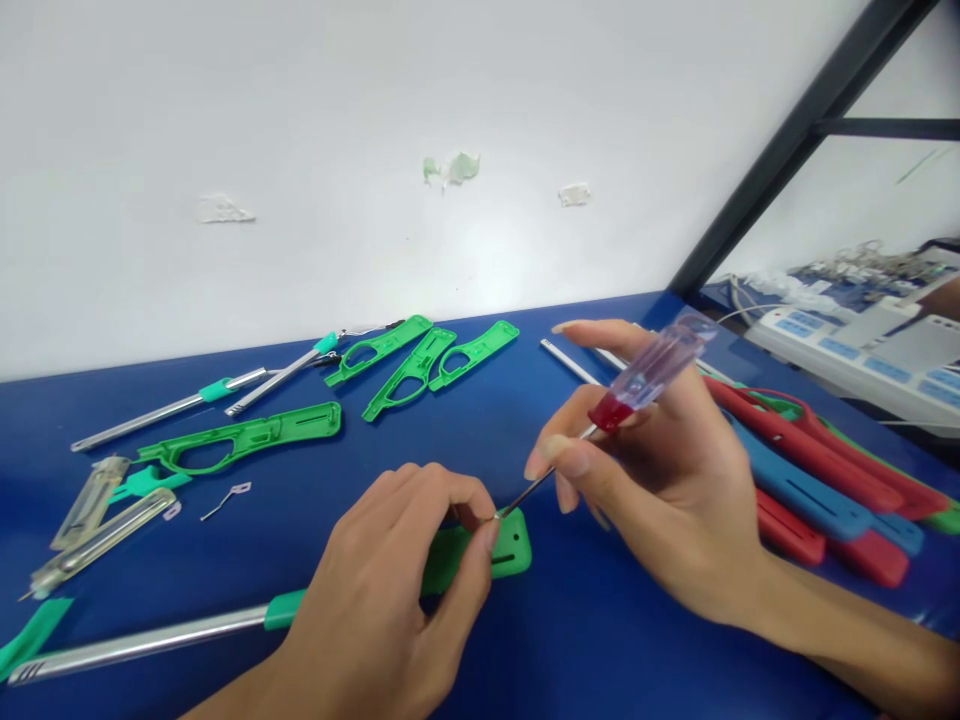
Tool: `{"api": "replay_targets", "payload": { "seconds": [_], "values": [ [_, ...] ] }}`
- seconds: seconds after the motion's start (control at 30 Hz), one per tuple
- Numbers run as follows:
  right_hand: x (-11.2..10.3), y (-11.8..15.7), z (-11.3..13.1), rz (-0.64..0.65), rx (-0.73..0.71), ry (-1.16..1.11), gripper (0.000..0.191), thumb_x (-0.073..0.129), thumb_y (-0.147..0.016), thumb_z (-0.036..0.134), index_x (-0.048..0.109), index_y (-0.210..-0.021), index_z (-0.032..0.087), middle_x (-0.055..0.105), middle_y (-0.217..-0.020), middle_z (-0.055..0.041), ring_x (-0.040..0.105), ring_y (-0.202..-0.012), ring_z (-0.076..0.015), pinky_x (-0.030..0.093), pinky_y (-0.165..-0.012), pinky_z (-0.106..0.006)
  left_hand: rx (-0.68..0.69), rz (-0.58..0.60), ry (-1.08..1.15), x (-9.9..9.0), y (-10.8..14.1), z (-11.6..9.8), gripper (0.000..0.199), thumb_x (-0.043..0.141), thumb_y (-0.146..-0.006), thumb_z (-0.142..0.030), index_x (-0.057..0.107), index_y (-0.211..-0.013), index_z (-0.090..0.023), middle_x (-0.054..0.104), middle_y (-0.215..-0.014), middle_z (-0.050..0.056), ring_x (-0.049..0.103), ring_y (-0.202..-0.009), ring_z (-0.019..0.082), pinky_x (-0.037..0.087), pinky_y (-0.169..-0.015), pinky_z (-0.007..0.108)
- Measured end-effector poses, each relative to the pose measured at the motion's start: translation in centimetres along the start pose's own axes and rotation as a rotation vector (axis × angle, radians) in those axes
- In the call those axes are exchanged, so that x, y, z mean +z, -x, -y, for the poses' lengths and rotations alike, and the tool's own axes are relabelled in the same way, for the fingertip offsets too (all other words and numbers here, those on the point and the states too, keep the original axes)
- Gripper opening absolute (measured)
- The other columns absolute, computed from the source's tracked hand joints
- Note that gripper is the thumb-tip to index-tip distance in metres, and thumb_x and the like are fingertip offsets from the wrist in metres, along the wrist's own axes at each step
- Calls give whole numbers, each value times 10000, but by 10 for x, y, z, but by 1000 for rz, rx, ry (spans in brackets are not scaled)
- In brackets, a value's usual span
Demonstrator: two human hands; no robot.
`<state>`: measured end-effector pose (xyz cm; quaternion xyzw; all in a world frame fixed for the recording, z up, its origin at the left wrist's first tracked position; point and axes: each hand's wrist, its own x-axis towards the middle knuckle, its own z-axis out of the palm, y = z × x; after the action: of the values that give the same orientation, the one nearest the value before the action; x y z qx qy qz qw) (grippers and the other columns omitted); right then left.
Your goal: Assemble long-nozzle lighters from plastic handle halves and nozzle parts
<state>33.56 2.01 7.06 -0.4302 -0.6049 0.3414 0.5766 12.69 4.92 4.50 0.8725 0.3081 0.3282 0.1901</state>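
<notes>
A green lighter body [514, 545] with a long metal tube [150, 643] lies low in the centre, its slotted end toward the right. Over it, my left hand [405, 570] pinches at a tiny piece that I cannot make out beside the screwdriver tip, with thumb and forefinger together. My right hand [660, 490] holds a screwdriver [649, 370] with a clear and red handle. Its shaft slants down left, and the tip meets the fingertips of my left hand near the green body. The handle rests between thumb and fingers.
Green half shells [244, 438] and metal tubes [169, 410] lie behind and left. Clear cartridges [101, 540] and a small metal strip [225, 500] are at left. Red lighters [825, 450] and blue ones [802, 485] pile at right. A power strip [862, 350] stands beyond a black frame [802, 150].
</notes>
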Motion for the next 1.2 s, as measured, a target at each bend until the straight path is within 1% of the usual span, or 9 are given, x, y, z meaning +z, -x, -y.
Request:
{"api": "replay_targets", "payload": {
  "seconds": [0.13,0.33,0.53,0.73,0.83,0.97,1.03,1.13,1.2],
  "values": [
    [0,-1,-4,12,-59,33,536,784,-983,303,550,-1437,465,724,-836,77,619,-607,-122,531,-549,-272,-13,6,-7,1,0,1,148,510,-1031,-127,534,-1010,-272,621,-845,-78,588,-706,118,455,-704,278],
    [-1,-3,-3,-43,-86,27,508,780,-975,244,580,-1400,437,712,-776,81,596,-538,-121,477,-461,-274,-17,5,-2,1,0,1,144,519,-1031,-134,533,-1021,-277,623,-855,-89,592,-718,108,458,-717,270],
    [1,-3,-6,-30,-96,38,547,815,-949,263,567,-1415,407,739,-802,68,586,-520,-120,531,-487,-289,-9,1,-6,1,-2,1,142,503,-1034,-141,532,-1004,-277,619,-837,-84,592,-702,115,462,-704,276],
    [1,-2,-7,-45,-82,58,541,823,-940,237,575,-1391,403,738,-784,75,529,-489,-87,420,-402,-228,-9,5,4,1,-2,0,140,511,-1032,-142,540,-996,-275,622,-839,-81,597,-705,114,467,-702,274],
    [0,-2,-7,-40,-75,59,523,824,-941,247,580,-1378,398,741,-787,78,513,-478,-82,430,-405,-226,-3,6,7,1,-2,-1,141,515,-1027,-140,538,-995,-276,619,-836,-81,598,-706,114,465,-695,273],
    [1,-2,-6,-36,-77,65,494,845,-921,240,610,-1331,384,757,-823,76,556,-487,-72,460,-427,-226,-4,-1,-3,1,0,-1,140,500,-1033,-144,532,-998,-277,615,-838,-79,592,-703,116,464,-696,278],
    [2,-1,-4,-64,-94,87,606,865,-895,214,587,-1397,410,756,-819,78,607,-507,-90,474,-427,-241,-8,4,2,0,0,-1,139,502,-1034,-143,529,-999,-275,615,-843,-76,594,-712,117,463,-695,281],
    [4,3,-3,-129,-139,105,953,896,-844,155,404,-1579,509,664,-672,118,704,-589,-163,491,-397,-265,-1,23,22,0,1,-1,143,501,-1032,-135,523,-996,-271,611,-841,-73,582,-713,121,454,-680,287],
    [4,5,-3,-149,-175,97,1067,915,-811,117,347,-1600,557,673,-731,124,712,-589,-170,585,-460,-309,8,25,28,0,1,-1,150,497,-1028,-123,521,-1006,-270,609,-840,-72,571,-708,122,451,-674,288]
  ]
}}
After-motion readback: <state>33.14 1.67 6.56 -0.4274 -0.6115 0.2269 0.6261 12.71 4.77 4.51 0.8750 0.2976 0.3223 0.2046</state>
